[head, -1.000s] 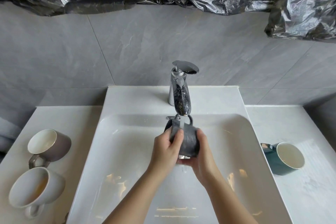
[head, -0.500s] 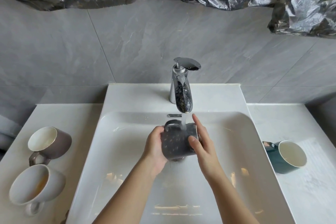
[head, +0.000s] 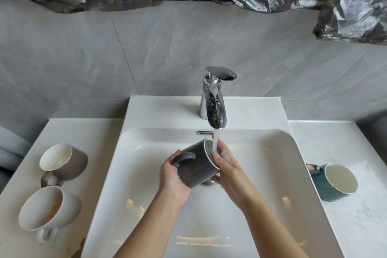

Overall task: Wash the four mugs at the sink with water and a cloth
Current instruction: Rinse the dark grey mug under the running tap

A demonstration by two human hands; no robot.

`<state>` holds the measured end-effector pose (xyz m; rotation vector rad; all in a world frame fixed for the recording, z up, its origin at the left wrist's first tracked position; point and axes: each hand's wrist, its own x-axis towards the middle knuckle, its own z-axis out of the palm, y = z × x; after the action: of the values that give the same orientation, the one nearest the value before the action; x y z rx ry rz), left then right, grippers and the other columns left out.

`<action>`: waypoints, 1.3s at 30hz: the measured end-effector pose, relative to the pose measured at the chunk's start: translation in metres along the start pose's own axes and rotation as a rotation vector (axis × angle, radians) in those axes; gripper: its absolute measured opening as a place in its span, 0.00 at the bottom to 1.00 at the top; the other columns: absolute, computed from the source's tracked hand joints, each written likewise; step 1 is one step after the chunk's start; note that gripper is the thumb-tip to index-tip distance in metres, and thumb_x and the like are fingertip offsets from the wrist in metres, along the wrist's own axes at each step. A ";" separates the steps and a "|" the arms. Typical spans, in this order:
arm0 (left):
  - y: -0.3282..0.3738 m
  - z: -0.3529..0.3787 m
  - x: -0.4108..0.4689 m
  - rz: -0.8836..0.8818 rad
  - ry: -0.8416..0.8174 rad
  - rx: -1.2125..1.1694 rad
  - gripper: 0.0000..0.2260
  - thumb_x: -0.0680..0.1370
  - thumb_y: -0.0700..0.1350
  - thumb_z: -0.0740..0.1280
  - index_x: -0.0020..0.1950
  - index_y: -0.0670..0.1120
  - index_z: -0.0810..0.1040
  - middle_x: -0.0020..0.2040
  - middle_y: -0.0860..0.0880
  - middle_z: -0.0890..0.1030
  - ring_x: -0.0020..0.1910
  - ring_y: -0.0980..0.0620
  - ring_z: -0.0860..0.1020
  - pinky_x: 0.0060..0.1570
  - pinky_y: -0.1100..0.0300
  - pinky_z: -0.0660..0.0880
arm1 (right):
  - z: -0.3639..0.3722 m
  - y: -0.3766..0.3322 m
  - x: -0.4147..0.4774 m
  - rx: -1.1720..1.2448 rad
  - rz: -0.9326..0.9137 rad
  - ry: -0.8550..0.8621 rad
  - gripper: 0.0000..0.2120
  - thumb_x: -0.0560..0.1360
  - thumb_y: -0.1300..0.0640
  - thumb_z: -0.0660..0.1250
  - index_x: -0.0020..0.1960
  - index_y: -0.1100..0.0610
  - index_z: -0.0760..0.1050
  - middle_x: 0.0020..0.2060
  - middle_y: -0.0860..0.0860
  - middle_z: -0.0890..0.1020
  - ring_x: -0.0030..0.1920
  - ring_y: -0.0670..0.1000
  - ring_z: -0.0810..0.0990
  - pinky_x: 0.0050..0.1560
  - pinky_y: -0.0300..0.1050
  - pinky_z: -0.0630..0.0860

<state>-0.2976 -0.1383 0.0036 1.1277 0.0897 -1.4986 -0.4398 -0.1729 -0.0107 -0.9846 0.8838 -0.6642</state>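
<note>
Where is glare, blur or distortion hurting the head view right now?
Head view: bright reflections streak the sink floor and the tap. Head view: soft blur where water hits the right hand at the grey mug. Head view: the wide lens bows the counter edges.

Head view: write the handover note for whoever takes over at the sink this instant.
Left hand grips the dark grey mug near its base, tilted, mouth under the running tap.
Right hand has fingers across the mug's mouth in the stream; the cloth is not plainly visible.
Brown mug and white mug lie on their sides on the left counter; the white one shows a brownish stain inside. Teal mug lies on the right counter.
Done: nothing surely finished.
Left: finish this mug, then probably both left ones; check the teal.
</note>
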 end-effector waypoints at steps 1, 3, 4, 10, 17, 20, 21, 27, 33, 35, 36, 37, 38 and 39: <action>0.002 0.001 -0.001 0.009 0.009 -0.013 0.17 0.80 0.46 0.56 0.37 0.40 0.75 0.38 0.39 0.83 0.31 0.41 0.82 0.39 0.53 0.73 | 0.000 0.001 0.001 0.055 0.011 -0.001 0.28 0.77 0.48 0.67 0.75 0.48 0.66 0.68 0.53 0.76 0.63 0.56 0.79 0.51 0.48 0.77; 0.004 0.001 0.001 0.014 0.012 -0.008 0.15 0.80 0.46 0.57 0.40 0.40 0.76 0.40 0.38 0.83 0.35 0.41 0.82 0.39 0.53 0.74 | 0.004 -0.004 0.003 0.102 0.020 0.046 0.24 0.76 0.50 0.69 0.71 0.50 0.71 0.63 0.56 0.79 0.57 0.56 0.80 0.50 0.50 0.75; 0.004 0.000 0.002 0.017 0.018 -0.002 0.16 0.79 0.46 0.57 0.38 0.40 0.77 0.40 0.38 0.82 0.36 0.41 0.81 0.39 0.53 0.74 | 0.006 -0.008 0.004 0.100 0.024 0.076 0.19 0.77 0.51 0.70 0.66 0.51 0.75 0.57 0.55 0.82 0.53 0.55 0.81 0.49 0.50 0.74; -0.001 0.004 0.001 0.060 -0.025 -0.070 0.27 0.80 0.45 0.55 0.23 0.41 0.77 0.36 0.39 0.83 0.38 0.40 0.80 0.43 0.51 0.74 | 0.008 -0.019 0.013 0.110 0.077 0.212 0.11 0.83 0.55 0.61 0.52 0.53 0.83 0.47 0.57 0.83 0.46 0.53 0.79 0.45 0.45 0.72; -0.017 0.011 0.002 0.066 -0.035 0.007 0.23 0.79 0.42 0.54 0.26 0.43 0.77 0.39 0.38 0.83 0.37 0.36 0.79 0.43 0.44 0.69 | -0.007 -0.025 0.001 0.131 0.131 0.015 0.19 0.68 0.53 0.73 0.58 0.46 0.77 0.50 0.47 0.85 0.50 0.48 0.82 0.52 0.46 0.76; -0.018 0.014 0.000 0.056 -0.053 0.023 0.23 0.80 0.45 0.54 0.30 0.42 0.79 0.42 0.38 0.83 0.38 0.39 0.79 0.43 0.48 0.71 | -0.001 -0.030 0.009 -0.027 0.181 0.184 0.14 0.75 0.47 0.72 0.57 0.51 0.77 0.48 0.52 0.83 0.44 0.50 0.81 0.40 0.43 0.77; -0.017 0.016 -0.001 0.077 -0.051 0.041 0.21 0.81 0.46 0.54 0.33 0.42 0.79 0.41 0.39 0.82 0.37 0.41 0.80 0.41 0.50 0.72 | 0.001 -0.030 0.010 -0.050 0.190 0.261 0.11 0.78 0.45 0.68 0.55 0.51 0.77 0.49 0.53 0.84 0.45 0.51 0.81 0.42 0.44 0.78; -0.012 0.015 -0.005 0.461 -0.299 0.644 0.12 0.79 0.46 0.61 0.53 0.43 0.80 0.47 0.46 0.85 0.47 0.48 0.83 0.47 0.58 0.78 | -0.009 -0.030 0.004 0.107 0.264 0.188 0.19 0.80 0.36 0.56 0.55 0.46 0.80 0.48 0.50 0.87 0.48 0.53 0.86 0.51 0.55 0.82; -0.013 0.013 -0.011 0.690 -0.370 0.947 0.13 0.78 0.55 0.58 0.50 0.50 0.78 0.44 0.54 0.83 0.45 0.57 0.80 0.49 0.58 0.76 | -0.013 -0.026 0.009 0.335 0.289 0.293 0.20 0.79 0.41 0.59 0.57 0.55 0.79 0.46 0.56 0.86 0.45 0.57 0.85 0.51 0.59 0.81; -0.009 0.007 -0.006 0.981 -0.234 1.083 0.11 0.77 0.54 0.60 0.48 0.50 0.78 0.44 0.58 0.80 0.47 0.60 0.78 0.50 0.58 0.74 | -0.020 -0.022 0.006 0.513 0.349 0.324 0.21 0.78 0.40 0.61 0.56 0.56 0.79 0.49 0.58 0.85 0.49 0.60 0.84 0.47 0.57 0.82; -0.007 0.002 -0.002 1.046 -0.192 1.084 0.11 0.75 0.54 0.63 0.53 0.51 0.77 0.50 0.59 0.78 0.54 0.60 0.77 0.55 0.60 0.72 | -0.023 -0.020 0.005 0.583 0.380 0.332 0.22 0.77 0.40 0.63 0.58 0.57 0.78 0.53 0.59 0.84 0.53 0.61 0.83 0.44 0.56 0.83; -0.006 -0.001 0.000 1.013 -0.205 1.067 0.17 0.73 0.56 0.65 0.59 0.51 0.74 0.58 0.59 0.76 0.61 0.59 0.74 0.60 0.62 0.70 | -0.023 -0.018 0.002 0.636 0.417 0.324 0.23 0.76 0.40 0.64 0.59 0.58 0.79 0.56 0.60 0.83 0.55 0.63 0.82 0.42 0.56 0.83; -0.006 -0.003 0.002 0.901 -0.264 1.040 0.25 0.70 0.59 0.68 0.64 0.53 0.69 0.64 0.58 0.73 0.66 0.61 0.71 0.64 0.64 0.67 | -0.022 -0.016 0.000 0.667 0.450 0.295 0.23 0.76 0.41 0.65 0.59 0.59 0.79 0.56 0.61 0.83 0.55 0.64 0.82 0.39 0.57 0.84; -0.006 -0.002 0.004 0.752 -0.350 1.009 0.32 0.66 0.61 0.71 0.67 0.54 0.66 0.67 0.59 0.71 0.68 0.63 0.68 0.65 0.65 0.66 | -0.021 -0.014 -0.001 0.689 0.480 0.246 0.23 0.77 0.42 0.65 0.58 0.60 0.80 0.54 0.61 0.83 0.52 0.64 0.83 0.38 0.57 0.84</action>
<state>-0.3004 -0.1377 -0.0035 1.3966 -1.3156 -0.9830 -0.4595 -0.1864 -0.0030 -0.0647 0.9637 -0.6134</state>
